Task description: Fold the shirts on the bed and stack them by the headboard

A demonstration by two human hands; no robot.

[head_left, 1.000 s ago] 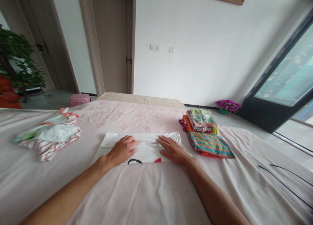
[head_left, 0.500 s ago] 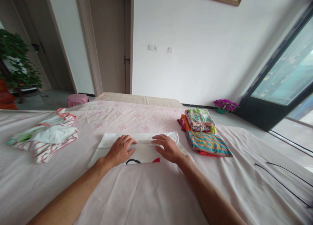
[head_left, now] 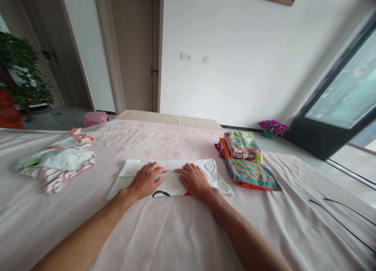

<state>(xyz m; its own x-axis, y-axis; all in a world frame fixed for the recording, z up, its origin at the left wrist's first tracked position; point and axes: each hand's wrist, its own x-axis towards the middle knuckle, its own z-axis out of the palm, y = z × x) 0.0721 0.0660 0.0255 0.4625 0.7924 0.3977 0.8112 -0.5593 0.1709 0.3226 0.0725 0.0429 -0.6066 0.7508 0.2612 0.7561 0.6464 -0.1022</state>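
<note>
Left hand: flat, fingers spread, palm down on white garment.
Right hand: same, flat beside left.
Garment: under both palms, partly folded on bed sheet.
Done: folded stack right of fingers.
Left: unfolded pile far left.
Containers: none seen.

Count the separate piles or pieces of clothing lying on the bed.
3. A white garment lies flat under the left hand and right hand; a striped heap sits far left; a colourful folded stack sits right. Each pile may hide more pieces.
</note>
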